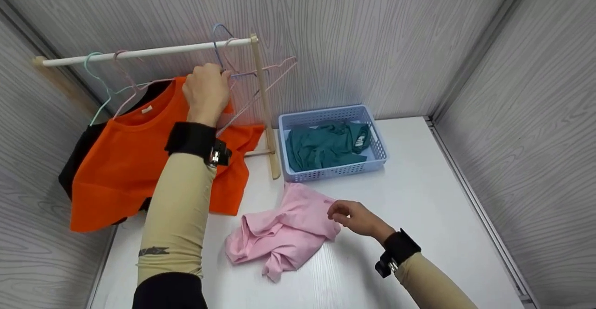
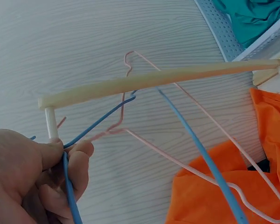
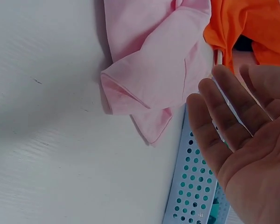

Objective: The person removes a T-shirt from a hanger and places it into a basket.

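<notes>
My left hand [image 1: 207, 90] is up at the clothes rack, and its thumb and fingers pinch a blue hanger [image 2: 191, 140] near its neck. Beside it hangs a pink hanger [image 2: 172, 163], its wire passing behind the blue one in the left wrist view. Crumpled on the white table lies a pink garment [image 1: 298, 225]. Over its right edge hovers my right hand [image 1: 356, 217], fingers loosely bent and holding nothing; the right wrist view shows the bare palm [image 3: 256, 172]. Whether its fingertips touch the cloth I cannot tell.
The rack's white rail [image 1: 158, 50] also carries an orange shirt [image 1: 135, 160] and a black garment [image 1: 81, 155] behind it, at left. A light blue basket [image 1: 335, 173] holding a green garment [image 1: 321, 146] stands right of the rack's wooden post [image 1: 263, 99].
</notes>
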Demonstrator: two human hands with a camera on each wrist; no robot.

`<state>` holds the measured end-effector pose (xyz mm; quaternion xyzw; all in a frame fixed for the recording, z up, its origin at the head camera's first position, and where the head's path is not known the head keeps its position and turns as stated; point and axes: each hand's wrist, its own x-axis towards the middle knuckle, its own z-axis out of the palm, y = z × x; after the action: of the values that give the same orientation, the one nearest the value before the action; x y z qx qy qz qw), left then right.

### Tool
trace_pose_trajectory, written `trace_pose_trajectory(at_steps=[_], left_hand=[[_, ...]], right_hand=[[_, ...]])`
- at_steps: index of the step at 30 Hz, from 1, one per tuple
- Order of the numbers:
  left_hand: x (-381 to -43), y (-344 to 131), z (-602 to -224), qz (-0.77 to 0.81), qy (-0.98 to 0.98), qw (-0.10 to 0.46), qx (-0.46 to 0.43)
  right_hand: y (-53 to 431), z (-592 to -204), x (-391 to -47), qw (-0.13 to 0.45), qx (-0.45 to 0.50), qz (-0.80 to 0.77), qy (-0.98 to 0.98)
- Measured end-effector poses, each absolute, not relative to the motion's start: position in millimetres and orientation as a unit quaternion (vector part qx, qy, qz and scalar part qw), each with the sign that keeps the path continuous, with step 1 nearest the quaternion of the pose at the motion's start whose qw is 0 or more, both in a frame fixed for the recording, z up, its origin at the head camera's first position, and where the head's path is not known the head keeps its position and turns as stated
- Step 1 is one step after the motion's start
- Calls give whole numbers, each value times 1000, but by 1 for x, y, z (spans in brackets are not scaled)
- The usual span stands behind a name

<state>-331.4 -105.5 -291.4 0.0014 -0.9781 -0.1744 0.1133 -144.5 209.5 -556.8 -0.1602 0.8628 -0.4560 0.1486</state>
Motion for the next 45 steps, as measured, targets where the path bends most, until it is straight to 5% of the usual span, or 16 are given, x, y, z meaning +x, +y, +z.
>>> trace_pose_trajectory(at_steps=[14,25,34,45], left_hand=[[-330,-125,-317,-165,-984,67,9],[-293,-174,-333,-183,-980,-46,-62],[-259,-235,-381,-216,-964,-150,-48],[-220,-208,-464,-211,-958,-190,-45]], right_hand=[[195,-568,-140,164,-183,-453,857],[177,-575,-155,145,-187,-396,887],[124,-575,-170,160,-137,-173,962],[83,-623,-152,187,-190,13,964]])
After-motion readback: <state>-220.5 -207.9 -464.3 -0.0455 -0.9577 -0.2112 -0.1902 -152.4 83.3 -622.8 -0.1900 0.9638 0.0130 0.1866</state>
